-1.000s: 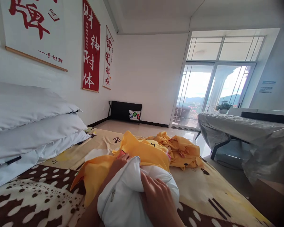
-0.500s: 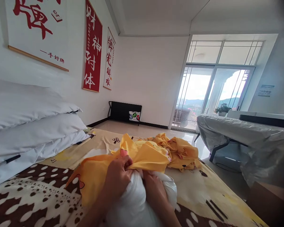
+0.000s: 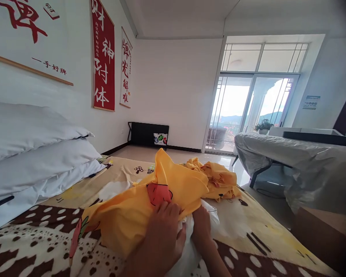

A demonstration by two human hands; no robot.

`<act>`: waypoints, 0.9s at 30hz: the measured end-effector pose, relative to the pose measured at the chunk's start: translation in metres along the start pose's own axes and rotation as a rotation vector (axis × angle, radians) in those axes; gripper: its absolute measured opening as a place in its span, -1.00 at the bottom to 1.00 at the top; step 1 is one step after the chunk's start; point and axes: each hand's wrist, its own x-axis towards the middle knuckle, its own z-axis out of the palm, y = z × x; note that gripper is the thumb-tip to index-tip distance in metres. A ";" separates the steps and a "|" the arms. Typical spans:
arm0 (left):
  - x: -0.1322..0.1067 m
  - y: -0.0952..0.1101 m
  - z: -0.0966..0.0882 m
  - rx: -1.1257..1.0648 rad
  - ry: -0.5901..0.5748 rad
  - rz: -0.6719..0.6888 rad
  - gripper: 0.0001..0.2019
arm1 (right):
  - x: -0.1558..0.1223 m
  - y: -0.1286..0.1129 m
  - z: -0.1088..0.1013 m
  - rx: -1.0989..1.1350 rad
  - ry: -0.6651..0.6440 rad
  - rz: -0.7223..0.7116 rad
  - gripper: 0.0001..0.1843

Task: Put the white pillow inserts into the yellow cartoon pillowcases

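Note:
A yellow pillowcase [image 3: 138, 207] with a red fruit print lies bunched over a white pillow [image 3: 190, 254] on the bed in front of me. My left hand [image 3: 161, 238] is closed on the pillowcase's edge, over the pillow. My right hand [image 3: 202, 227] is right beside it, its fingers tucked under the yellow cloth against the white pillow. Most of the pillow is hidden by the cloth and my hands.
A second crumpled yellow cloth [image 3: 219, 181] lies further back on the patterned brown and cream blanket [image 3: 40, 234]. Three white pillows [image 3: 37, 157] are stacked at the left wall. A covered table [image 3: 294, 157] stands at the right, with glass balcony doors [image 3: 248, 111] behind.
The yellow pillowcase has come further over the white pillow, which now shows far less. Both hands have moved together at the cloth's edge. The view has shifted a little to the right.

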 end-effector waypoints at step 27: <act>0.006 -0.035 -0.014 0.434 0.510 0.104 -0.77 | -0.034 -0.077 0.010 0.106 0.177 -0.395 -0.53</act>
